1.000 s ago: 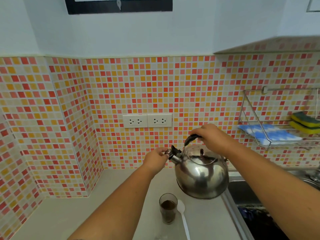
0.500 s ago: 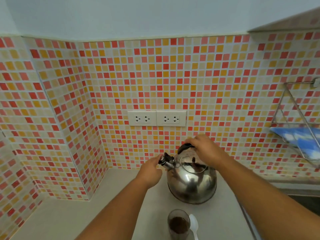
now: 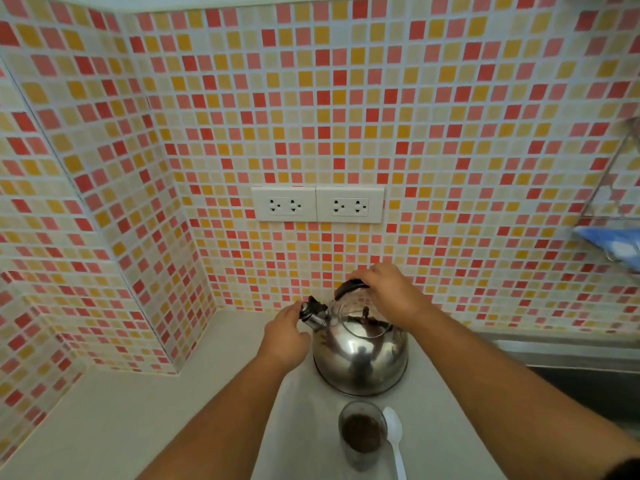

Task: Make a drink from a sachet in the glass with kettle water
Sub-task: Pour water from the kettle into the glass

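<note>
1. The kettle (image 3: 360,355) stands upright on the counter (image 3: 121,410), near the tiled wall (image 3: 311,98).
2. The right hand (image 3: 388,292) is closed over the black handle (image 3: 348,285).
3. The left hand (image 3: 285,332) is at the spout (image 3: 311,313) — fingertips seem to pinch its cap, though they are partly hidden.
4. The glass (image 3: 363,434), brown powder inside, stands just in front of the kettle — a white spoon (image 3: 394,438) beside it.

- We find a home kitchen corner: mosaic wall tiles (image 3: 346,98) in red, orange and cream cover both walls.
- We note a pale countertop (image 3: 121,420) carrying a steel kettle (image 3: 360,362), a glass (image 3: 362,434) and a white spoon (image 3: 394,434).
- Twin wall sockets (image 3: 318,204) sit above the counter.
- A sink edge (image 3: 571,355) and a wire rack (image 3: 613,216) lie at right.
</note>
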